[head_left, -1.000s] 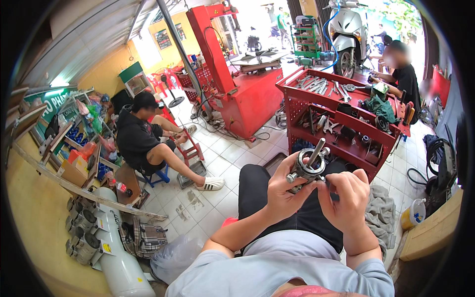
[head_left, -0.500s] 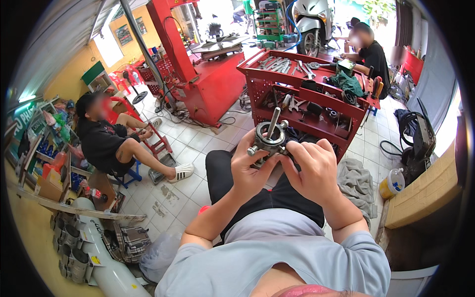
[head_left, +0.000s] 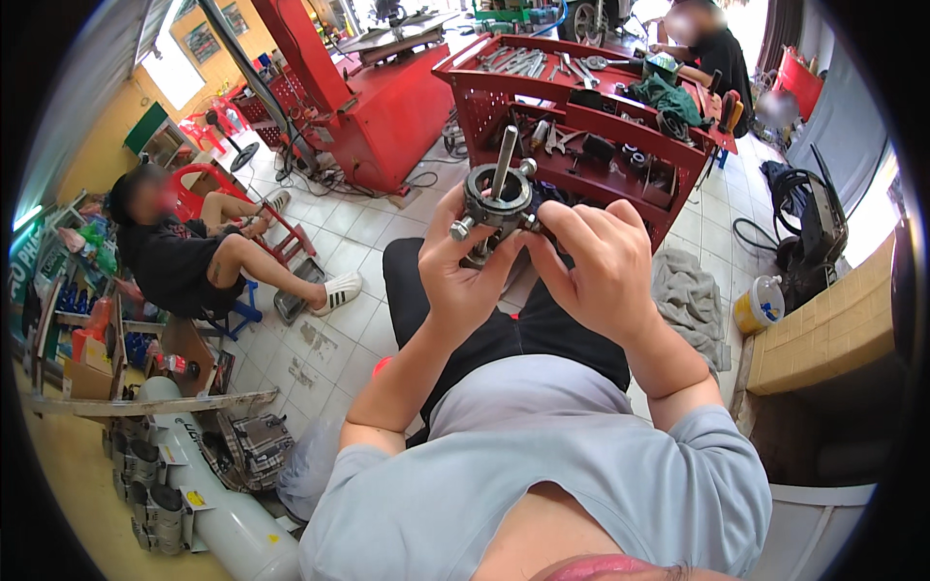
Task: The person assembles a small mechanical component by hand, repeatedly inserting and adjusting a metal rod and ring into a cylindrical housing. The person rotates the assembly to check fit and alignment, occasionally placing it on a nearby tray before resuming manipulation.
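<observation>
Grey metal: a bolt-studded collar point(head_left: 487, 215) is held above the lap, its round opening facing up, with a straight rod point(head_left: 505, 163) rising through it at a slight tilt. In my judgement the collar should be kept steady, and any turn given to the small bolt point(head_left: 532, 223) on its right side should be light and square — forcing it askew would risk the thread.

The left hand point(head_left: 468, 281) is half closed around the collar's left side, thumb across the near face; a larger bolt point(head_left: 461, 229) projects beside its fingers. The right hand point(head_left: 599, 252) has thumb and forefinger pinched at the small bolt — exact contact partly hidden — with the other fingers curled.

Below the hands, black trousers point(head_left: 407, 290). To the right, a grey cloth point(head_left: 688, 295) on the floor. Farther, a red tool trolley point(head_left: 473, 108) bears wrenches point(head_left: 524, 64); at left, a seated co-worker point(head_left: 174, 261). Farther still, a red workshop machine point(head_left: 387, 116).
</observation>
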The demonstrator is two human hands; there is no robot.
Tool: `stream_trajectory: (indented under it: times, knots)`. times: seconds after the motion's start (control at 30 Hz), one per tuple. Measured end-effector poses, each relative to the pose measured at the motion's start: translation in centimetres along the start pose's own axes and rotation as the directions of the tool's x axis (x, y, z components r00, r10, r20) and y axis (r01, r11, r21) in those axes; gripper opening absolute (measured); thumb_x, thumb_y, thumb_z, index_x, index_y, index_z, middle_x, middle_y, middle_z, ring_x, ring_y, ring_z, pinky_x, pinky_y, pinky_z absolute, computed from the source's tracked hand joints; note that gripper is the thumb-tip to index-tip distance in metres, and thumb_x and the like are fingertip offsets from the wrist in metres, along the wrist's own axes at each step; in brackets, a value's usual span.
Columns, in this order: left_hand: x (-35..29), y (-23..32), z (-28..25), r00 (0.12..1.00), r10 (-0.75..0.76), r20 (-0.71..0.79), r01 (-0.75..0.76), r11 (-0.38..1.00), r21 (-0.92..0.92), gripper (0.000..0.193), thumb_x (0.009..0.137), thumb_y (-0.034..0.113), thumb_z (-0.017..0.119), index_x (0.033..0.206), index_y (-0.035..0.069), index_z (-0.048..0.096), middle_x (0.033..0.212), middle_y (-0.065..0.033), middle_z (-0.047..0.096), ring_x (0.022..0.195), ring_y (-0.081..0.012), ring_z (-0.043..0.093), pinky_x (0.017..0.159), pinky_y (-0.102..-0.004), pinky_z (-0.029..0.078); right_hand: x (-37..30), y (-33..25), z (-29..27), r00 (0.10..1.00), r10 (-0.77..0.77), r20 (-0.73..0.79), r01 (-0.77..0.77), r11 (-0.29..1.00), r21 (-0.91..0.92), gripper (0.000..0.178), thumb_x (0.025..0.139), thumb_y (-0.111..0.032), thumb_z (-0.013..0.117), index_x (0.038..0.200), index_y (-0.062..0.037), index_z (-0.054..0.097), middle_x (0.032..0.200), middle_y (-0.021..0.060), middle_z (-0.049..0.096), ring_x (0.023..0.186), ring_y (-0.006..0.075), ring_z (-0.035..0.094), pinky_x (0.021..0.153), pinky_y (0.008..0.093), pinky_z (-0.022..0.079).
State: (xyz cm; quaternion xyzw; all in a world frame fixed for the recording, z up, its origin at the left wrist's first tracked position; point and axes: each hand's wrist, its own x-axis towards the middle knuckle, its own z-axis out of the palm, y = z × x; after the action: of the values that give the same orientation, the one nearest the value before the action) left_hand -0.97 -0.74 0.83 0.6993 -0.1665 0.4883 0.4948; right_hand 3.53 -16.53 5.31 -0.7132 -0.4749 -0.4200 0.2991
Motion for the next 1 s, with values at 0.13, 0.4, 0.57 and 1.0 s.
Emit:
stream_trajectory:
  times: [0.13, 0.4, 0.57, 1.0]
  knots:
    - [0.1, -0.4, -0.1, 0.991, 0.131, -0.004, -0.131, 0.990, 0.042, 0.022, 0.074, -0.001, 0.075, 0.096, -0.004, 0.070, 0.124, -0.0240, 0.054, 0.105, -0.0291, 0.062, 0.087, -0.0331, 0.049, -0.1, 0.1, 0.1, 1.000, -0.007, -0.007, 0.007, 1.000, 0.011, 0.019, 0.077, -0.019, 0.070, 0.090, -0.0103, 0.059, 0.057, -0.0013, 0.044, 0.048, 0.0166, 0.045, 0.053, 0.0318, 0.030]
    - [0.5, -0.1, -0.9, 0.932, 0.361, 0.025, -0.354, 0.895, 0.270, 0.018, 0.073, 0.007, 0.079, 0.089, 0.002, 0.072, 0.125, -0.0275, 0.052, 0.105, -0.0345, 0.062, 0.085, -0.0378, 0.053, -0.1, 0.2, 0.1, 0.994, -0.083, -0.076, 0.096, 0.976, 0.195, 0.024, 0.070, -0.013, 0.073, 0.086, -0.0072, 0.057, 0.063, 0.0003, 0.055, 0.052, 0.0166, 0.052, 0.056, 0.0305, 0.034]
    - [-0.1, 0.0, -1.2, 0.931, 0.364, 0.033, -0.356, 0.881, 0.313, 0.021, 0.073, 0.010, 0.080, 0.091, 0.005, 0.071, 0.125, -0.0283, 0.052, 0.108, -0.0381, 0.060, 0.085, -0.0376, 0.053, -0.3, 0.0, 0.2, 0.980, -0.139, -0.142, 0.168, 0.961, 0.218, 0.025, 0.066, -0.007, 0.073, 0.084, -0.0064, 0.057, 0.060, 0.0002, 0.053, 0.049, 0.0161, 0.050, 0.056, 0.0305, 0.033]
    - [0.2, -1.1, -1.5, 0.865, 0.491, 0.106, -0.501, 0.826, 0.257, 0.042, 0.081, 0.007, 0.073, 0.117, -0.009, 0.057, 0.130, -0.0286, 0.046, 0.107, -0.0325, 0.061, 0.085, -0.0330, 0.057, -0.4, -0.3, -0.4, 0.989, -0.133, -0.069, 0.145, 0.965, 0.217, 0.018, 0.073, -0.014, 0.071, 0.075, -0.0076, 0.055, 0.056, 0.0007, 0.050, 0.046, 0.0172, 0.048, 0.054, 0.0307, 0.032]
